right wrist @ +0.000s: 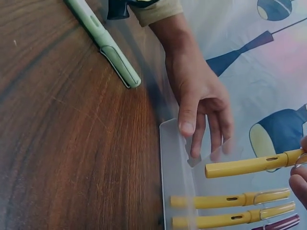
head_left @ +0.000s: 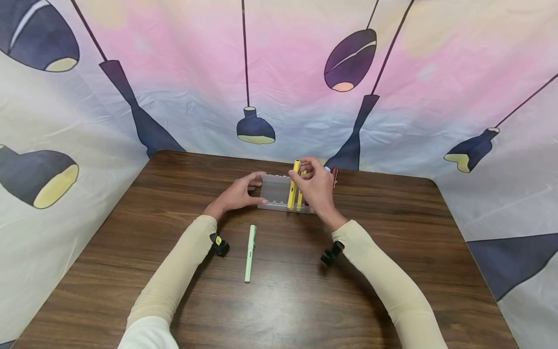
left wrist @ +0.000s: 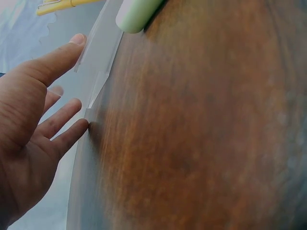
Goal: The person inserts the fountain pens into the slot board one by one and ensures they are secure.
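A clear pen stand (head_left: 274,190) is near the back of the table. My left hand (head_left: 235,196) holds its left end, thumb at the front edge and fingers behind. My right hand (head_left: 320,189) pinches a yellow pen (right wrist: 244,166) by its clip end; in the right wrist view the pen's other end is raised over the stand. Beside it in the stand lie two more yellow pens (right wrist: 211,201) and a dark red pen (right wrist: 283,223). A pale green pen (head_left: 250,254) lies on the table in front of the stand.
The brown wooden table (head_left: 209,310) reaches back to a printed cloth (head_left: 196,97) hung behind it. At the stand's right end, partly behind my right hand, a dark red pen tip (head_left: 334,175) shows. Both wrists carry small black cameras (head_left: 221,246).
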`<state>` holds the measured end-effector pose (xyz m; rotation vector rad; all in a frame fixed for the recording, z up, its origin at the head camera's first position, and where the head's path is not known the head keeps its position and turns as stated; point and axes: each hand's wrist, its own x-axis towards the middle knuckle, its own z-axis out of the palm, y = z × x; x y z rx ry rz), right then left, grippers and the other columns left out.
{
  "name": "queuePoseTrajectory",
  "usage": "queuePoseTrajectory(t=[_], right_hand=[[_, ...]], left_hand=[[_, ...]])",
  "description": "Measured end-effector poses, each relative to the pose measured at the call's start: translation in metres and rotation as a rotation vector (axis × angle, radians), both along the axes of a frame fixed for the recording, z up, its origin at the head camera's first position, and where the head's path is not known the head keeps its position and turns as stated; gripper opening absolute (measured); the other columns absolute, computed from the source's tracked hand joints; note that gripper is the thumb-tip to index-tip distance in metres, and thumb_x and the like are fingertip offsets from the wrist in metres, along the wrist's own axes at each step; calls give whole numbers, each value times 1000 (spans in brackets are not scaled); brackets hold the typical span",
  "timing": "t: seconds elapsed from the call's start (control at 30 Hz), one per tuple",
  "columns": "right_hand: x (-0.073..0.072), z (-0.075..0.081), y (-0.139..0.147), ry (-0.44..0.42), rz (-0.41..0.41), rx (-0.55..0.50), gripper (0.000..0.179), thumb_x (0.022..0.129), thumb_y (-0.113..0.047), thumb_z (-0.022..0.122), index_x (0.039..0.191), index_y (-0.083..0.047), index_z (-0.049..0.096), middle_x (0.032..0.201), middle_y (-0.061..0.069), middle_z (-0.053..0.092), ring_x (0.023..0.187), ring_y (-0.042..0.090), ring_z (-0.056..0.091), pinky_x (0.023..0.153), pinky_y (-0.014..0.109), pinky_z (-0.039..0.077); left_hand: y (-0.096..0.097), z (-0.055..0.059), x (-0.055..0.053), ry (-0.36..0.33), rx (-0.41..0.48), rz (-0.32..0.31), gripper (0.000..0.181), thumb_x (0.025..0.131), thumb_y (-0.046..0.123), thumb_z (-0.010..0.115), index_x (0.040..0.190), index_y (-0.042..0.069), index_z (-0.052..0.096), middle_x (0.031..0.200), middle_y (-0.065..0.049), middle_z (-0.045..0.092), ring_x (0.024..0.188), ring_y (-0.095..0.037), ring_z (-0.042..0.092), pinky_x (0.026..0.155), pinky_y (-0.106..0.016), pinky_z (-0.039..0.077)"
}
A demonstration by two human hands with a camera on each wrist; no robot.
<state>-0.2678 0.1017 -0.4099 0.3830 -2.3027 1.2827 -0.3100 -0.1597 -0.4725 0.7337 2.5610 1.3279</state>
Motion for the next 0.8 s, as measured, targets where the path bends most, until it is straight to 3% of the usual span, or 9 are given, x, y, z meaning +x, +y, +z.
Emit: queuePoseTrajectory(t=[0.3, 0.8], right_hand=[[-9, -4, -7, -2, 3, -43, 38, 90, -25, 82, 120, -8, 66, 92, 8, 70, 76, 21, 74, 65, 39, 61], [-18, -18, -14, 5, -8, -10, 37, 89, -23, 82, 117, -7, 65, 90, 7, 70, 76, 19, 73, 66, 38, 61]], left_hand=[[-1, -2, -1, 6, 7, -8, 88, 86, 29, 85, 158, 12, 37, 158, -16, 41, 139, -34, 50, 115, -52, 43], [-1, -2, 0, 10, 12, -8, 89, 86, 29, 86, 158, 12, 37, 155, -17, 45, 138, -33, 52, 115, -50, 43]])
